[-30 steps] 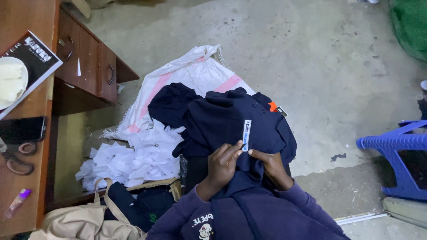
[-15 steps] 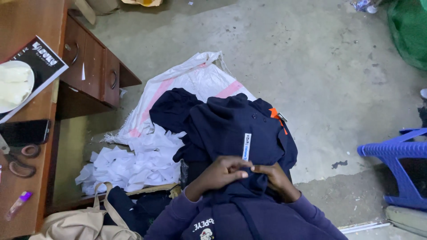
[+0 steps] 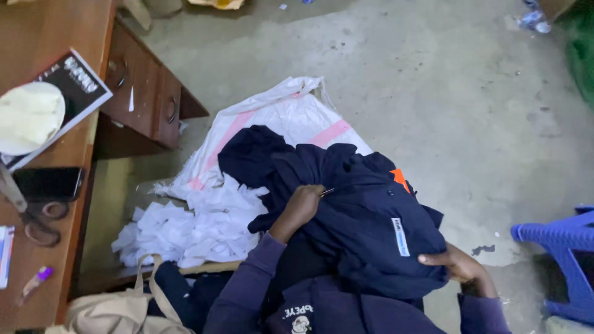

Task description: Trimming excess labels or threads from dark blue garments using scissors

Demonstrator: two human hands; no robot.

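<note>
A navy blue garment (image 3: 365,229) lies bunched on my lap, with a white strip label (image 3: 400,236) and an orange tag (image 3: 400,179) showing. My left hand (image 3: 301,207) rests on the garment's upper left part, its fingers pinched on a small thin metal tool (image 3: 327,192) whose tip points right. My right hand (image 3: 461,267) grips the garment's lower right edge, just beside the white label. My sleeves are dark purple.
A white sack with pink stripes (image 3: 278,117) and a heap of white scraps (image 3: 192,226) lie on the concrete floor. On the left stands a wooden desk (image 3: 145,99) with a plate, a black book, a phone and scissors (image 3: 37,219). There is a blue plastic stool (image 3: 560,253) at right and a beige bag (image 3: 117,312) at lower left.
My hands were together at the garment's near edge by the label. Now they are apart: the left has moved up and left, the right out to the right, and the garment has turned.
</note>
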